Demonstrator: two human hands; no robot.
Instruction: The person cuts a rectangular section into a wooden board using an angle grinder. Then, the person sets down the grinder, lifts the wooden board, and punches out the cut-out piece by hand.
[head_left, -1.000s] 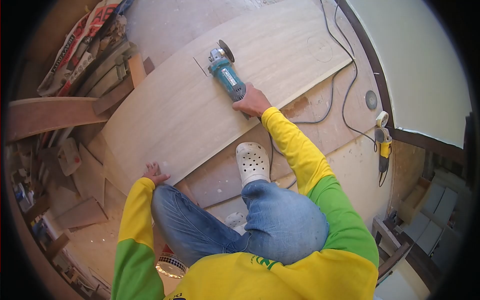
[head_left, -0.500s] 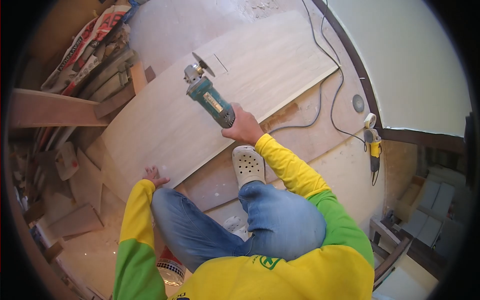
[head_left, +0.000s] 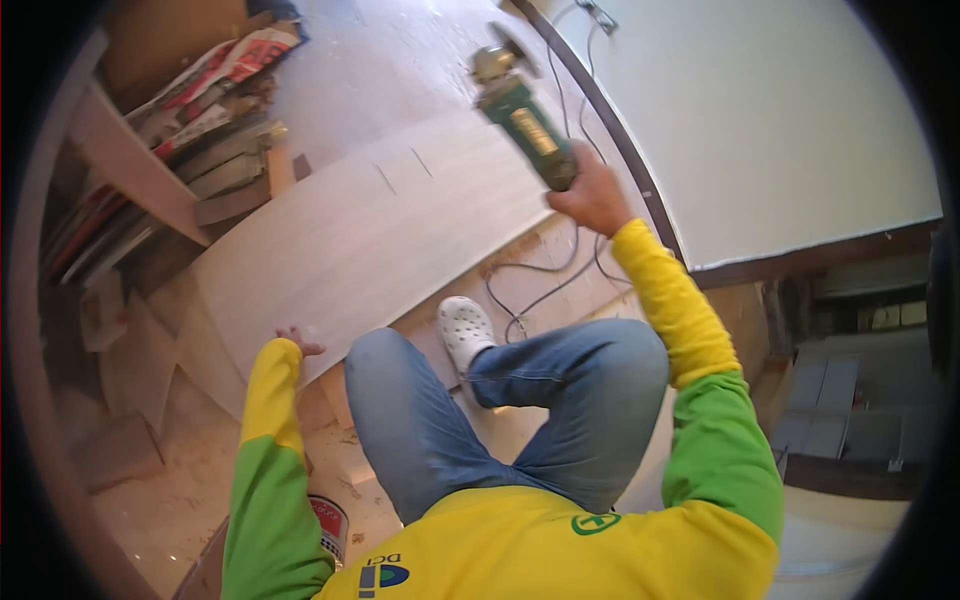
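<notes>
A green angle grinder (head_left: 530,125) with a disc at its far end is gripped around its rear body by my right hand (head_left: 597,193). The tool is held up over the far right part of a pale curved wooden panel (head_left: 330,235). Two short dark lines are marked on the panel. Near the panel's lower left end, my left hand (head_left: 299,342) rests with its fingers apart, holding nothing that shows.
Grey cables (head_left: 535,268) lie right of the panel. Wood offcuts and a printed sack (head_left: 235,65) are piled at the left. A tin (head_left: 330,525) stands by my left arm, a white crocs shoe (head_left: 466,333) below the panel. A large pale board (head_left: 760,130) is at the right.
The grinder in my right hand has lifted off the panel and swung up and to the right. The camera view has shifted, and my knees are now spread wider. My left hand stays near the panel's end.
</notes>
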